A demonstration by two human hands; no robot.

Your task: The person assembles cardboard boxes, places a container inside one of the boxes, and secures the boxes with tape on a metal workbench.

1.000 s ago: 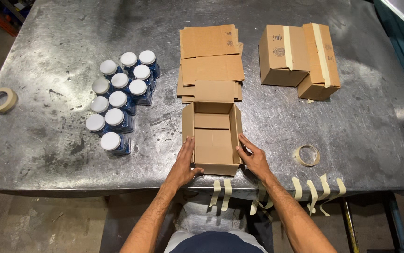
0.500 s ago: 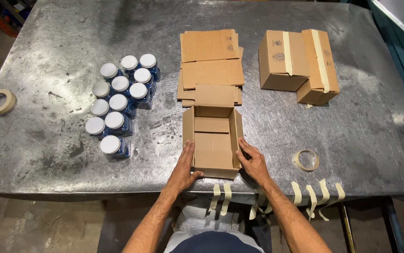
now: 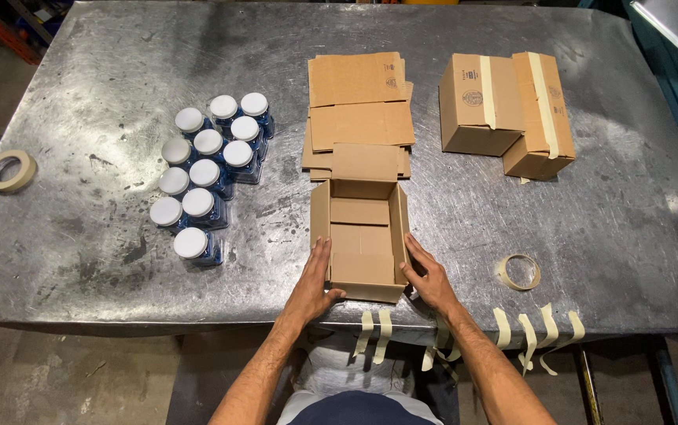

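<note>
Leftmost, going across the metal table (image 3: 103, 71):

- a roll of masking tape (image 3: 10, 171) lies near the left edge
- a cluster of blue jars with white lids (image 3: 207, 174) stands left of centre
- the left hand (image 3: 314, 282) lies flat, fingers straight, against the left wall of the open cardboard box (image 3: 361, 236), thumb on its front face, gripping nothing
- that box sits at the near edge, centre, flaps up, just in front of a stack of flattened cartons (image 3: 359, 110)
- the right hand (image 3: 430, 277) presses open-palmed on the right wall
- a thin tape roll (image 3: 518, 271) lies right of it
- tape strips (image 3: 534, 330) hang from the near edge
- two taped boxes (image 3: 506, 110) rest at far right
</note>
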